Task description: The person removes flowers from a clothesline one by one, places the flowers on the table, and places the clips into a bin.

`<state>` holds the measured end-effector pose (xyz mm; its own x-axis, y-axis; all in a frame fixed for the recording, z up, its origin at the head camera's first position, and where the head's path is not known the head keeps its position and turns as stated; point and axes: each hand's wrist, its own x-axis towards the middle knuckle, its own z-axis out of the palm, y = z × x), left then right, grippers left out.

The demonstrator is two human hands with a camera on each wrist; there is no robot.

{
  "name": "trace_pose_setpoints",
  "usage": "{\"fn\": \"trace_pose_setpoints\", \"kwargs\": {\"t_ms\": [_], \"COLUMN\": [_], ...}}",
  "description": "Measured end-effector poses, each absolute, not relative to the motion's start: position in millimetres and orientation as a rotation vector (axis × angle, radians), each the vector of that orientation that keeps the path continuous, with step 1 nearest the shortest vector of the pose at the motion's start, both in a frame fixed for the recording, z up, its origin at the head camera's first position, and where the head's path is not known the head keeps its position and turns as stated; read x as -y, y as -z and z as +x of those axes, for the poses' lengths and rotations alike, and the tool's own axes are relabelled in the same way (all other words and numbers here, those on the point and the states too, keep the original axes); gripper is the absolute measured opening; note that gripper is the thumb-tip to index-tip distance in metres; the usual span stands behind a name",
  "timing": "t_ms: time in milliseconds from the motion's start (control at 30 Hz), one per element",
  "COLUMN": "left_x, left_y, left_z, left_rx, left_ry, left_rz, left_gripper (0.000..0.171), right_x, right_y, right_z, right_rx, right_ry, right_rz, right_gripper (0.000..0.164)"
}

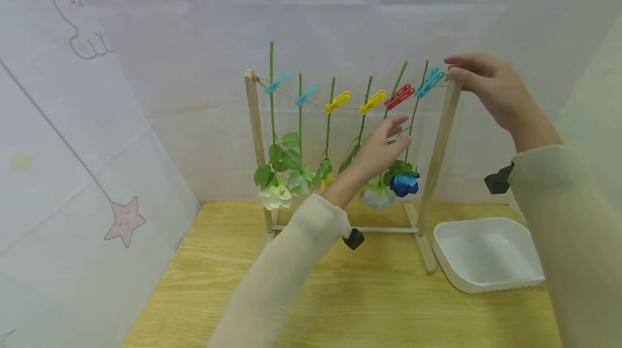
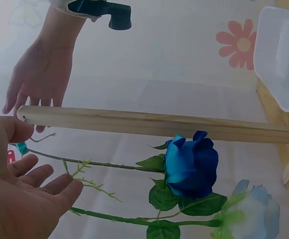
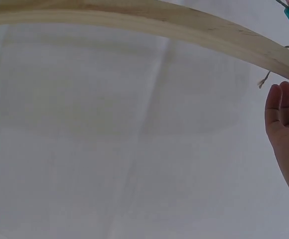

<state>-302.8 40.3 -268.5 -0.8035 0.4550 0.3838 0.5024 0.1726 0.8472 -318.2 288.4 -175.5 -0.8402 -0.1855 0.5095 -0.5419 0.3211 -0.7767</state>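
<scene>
Flowers hang head down from a string, each held by a clothespin. My left hand [image 1: 376,151] is in front of the stems below the red clothespin [image 1: 399,96], fingers loosely spread and holding nothing. Nearest to it are the blue rose [image 1: 404,184] and a pale blue-white flower [image 1: 379,195]. The right hand [image 1: 495,86] is at the top of the right wooden post [image 1: 443,148], beside the teal clothespin [image 1: 430,82]. Its fingers are fairly straight around the post's top end; whether they touch it I cannot tell. In the left wrist view, the right hand [image 2: 45,74] shows behind the post.
A white plastic basin [image 1: 488,253] stands right of the wooden rack on the wood-grain table [image 1: 369,299]. Light blue [image 1: 277,83] and yellow clothespins [image 1: 337,102] line the string. A white flower [image 1: 275,196] hangs at the left end. Printed cloth [image 1: 194,67] lies behind.
</scene>
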Motion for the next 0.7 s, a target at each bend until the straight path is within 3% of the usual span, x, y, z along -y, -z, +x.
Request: {"fn": "trace_pose_setpoints", "kwargs": {"t_ms": [700], "left_x": [-69], "left_y": [266], "left_z": [-324], "left_rx": [2.202], "left_ry": [2.119], "left_rz": [-0.905], "left_gripper": [0.045], "right_x": [-274], "right_y": [181], "right_z": [-329], "right_rx": [2.126], "right_ry": [-1.848], "right_rz": [0.819], "right_gripper": [0.024]}}
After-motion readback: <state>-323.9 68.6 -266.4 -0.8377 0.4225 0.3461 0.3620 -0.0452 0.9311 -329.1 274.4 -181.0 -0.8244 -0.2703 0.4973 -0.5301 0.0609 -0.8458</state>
